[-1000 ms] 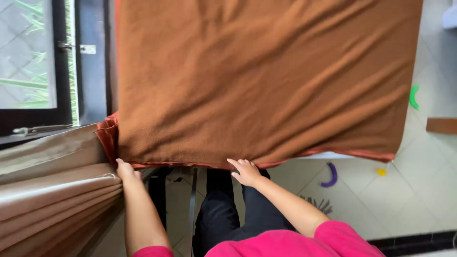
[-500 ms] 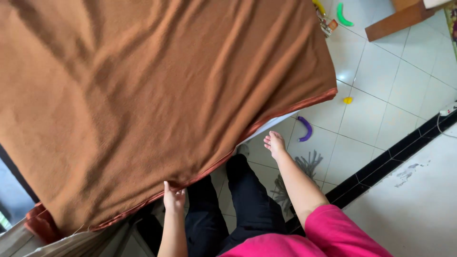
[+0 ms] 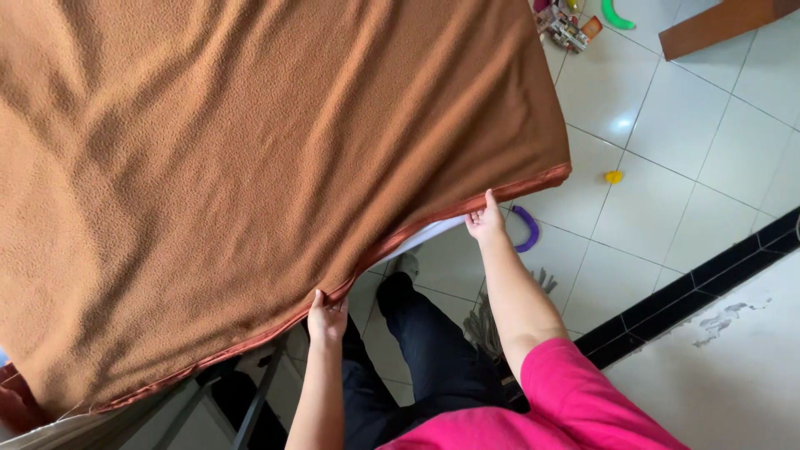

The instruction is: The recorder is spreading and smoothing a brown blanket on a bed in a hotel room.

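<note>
Both grips clamp the brown blanket's (image 3: 250, 167) satin-bound hem: left hand (image 3: 327, 315) lower, right hand (image 3: 485, 222) nearer the corner. Hem runs diagonally between them; cloth spreads away above.

Matt, nubbly brown fleece blanket (image 3: 250, 167) with satiny stitched hem, glossy white tiled floor (image 3: 667, 167), pink cloth sleeve (image 3: 583, 400)

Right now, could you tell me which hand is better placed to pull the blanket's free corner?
Probably the right hand: it grips the brown blanket hem nearer that corner; the left hand holds mid-edge.
</note>
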